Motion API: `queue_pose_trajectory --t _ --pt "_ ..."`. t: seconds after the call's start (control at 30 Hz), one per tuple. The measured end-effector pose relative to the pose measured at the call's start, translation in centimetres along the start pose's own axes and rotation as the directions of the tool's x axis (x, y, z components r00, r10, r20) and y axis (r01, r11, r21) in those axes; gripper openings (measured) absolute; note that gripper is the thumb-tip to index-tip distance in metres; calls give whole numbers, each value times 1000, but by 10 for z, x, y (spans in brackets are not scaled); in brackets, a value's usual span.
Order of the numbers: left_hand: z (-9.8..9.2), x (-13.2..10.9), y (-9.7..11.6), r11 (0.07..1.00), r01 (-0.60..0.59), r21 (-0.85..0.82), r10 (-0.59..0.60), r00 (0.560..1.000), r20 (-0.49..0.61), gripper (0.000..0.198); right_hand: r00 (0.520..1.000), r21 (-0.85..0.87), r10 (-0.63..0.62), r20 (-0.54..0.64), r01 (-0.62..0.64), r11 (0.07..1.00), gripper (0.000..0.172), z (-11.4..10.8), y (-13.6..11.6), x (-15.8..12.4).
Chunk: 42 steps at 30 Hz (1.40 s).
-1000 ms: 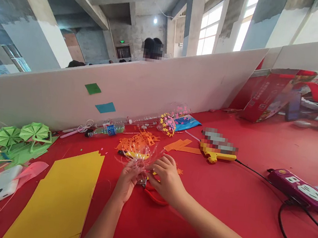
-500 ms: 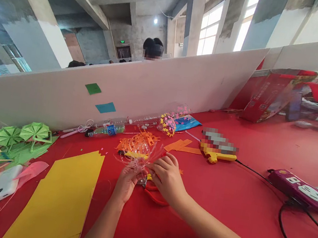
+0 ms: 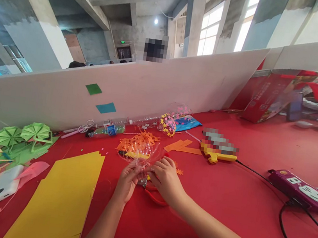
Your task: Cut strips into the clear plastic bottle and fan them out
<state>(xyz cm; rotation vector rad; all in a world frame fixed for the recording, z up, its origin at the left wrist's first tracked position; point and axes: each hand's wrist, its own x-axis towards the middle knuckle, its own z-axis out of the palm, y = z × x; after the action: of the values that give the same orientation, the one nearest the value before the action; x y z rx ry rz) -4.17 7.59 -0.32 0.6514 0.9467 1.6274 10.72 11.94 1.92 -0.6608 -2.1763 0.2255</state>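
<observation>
Between my hands is a clear plastic piece with thin curved strips (image 3: pixel 142 151), like a bottle cut into strips. My left hand (image 3: pixel 128 179) pinches its gathered lower end from the left. From the right, my right hand (image 3: pixel 167 177) has its fingers closed on the strips near the same spot. Under my hands lies a red-handled tool (image 3: pixel 156 198), its working end mostly hidden. Just beyond the plastic is a pile of small orange paper stars (image 3: pixel 144 138). Through the strips shows a yellow-and-black tool (image 3: pixel 136 155), which I cannot identify.
Yellow paper (image 3: pixel 62 196) lies left, near green paper umbrellas (image 3: pixel 36 132) and a white phone-like device (image 3: pixel 4 186). A plastic bottle (image 3: pixel 110 128) rests by the partition (image 3: pixel 151 88). On the right are a yellow glue gun (image 3: pixel 219 156), a purple power box (image 3: pixel 299 190) and its cables.
My right hand has shifted slightly left, its fingers closer to my left hand. More of the orange star beside it shows now. The plastic piece stays in place.
</observation>
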Motion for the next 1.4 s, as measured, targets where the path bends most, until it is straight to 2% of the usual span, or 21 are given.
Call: queue_pose_trajectory --t 0.23,0.53,0.63,0.9,1.07,1.23,1.4 --pt "3 -1 7 1000 1 -28 -2 1000 -22 35 996 125 -4 -93 15 992 8 -9 -5 3" --pt "3 0 8 997 8 -70 -15 995 -102 32 986 204 10 -166 24 979 10 -18 -10 4" --pt "2 1 9 998 13 -67 -18 996 -84 30 977 232 23 -211 27 972 17 -23 -12 3" --pt "-4 1 6 997 7 -81 -10 999 -38 35 964 249 6 -264 62 967 16 -27 -10 5" --pt "0 -2 7 998 8 -63 -11 999 -46 28 948 233 -20 -317 98 968 21 -30 -11 6" --pt "4 -4 9 998 35 -44 -36 999 -28 24 958 247 -53 -282 126 961 27 -32 -10 6" --pt "3 -4 8 998 53 -25 -53 998 19 23 942 187 -113 -317 179 966 22 -31 -11 7"
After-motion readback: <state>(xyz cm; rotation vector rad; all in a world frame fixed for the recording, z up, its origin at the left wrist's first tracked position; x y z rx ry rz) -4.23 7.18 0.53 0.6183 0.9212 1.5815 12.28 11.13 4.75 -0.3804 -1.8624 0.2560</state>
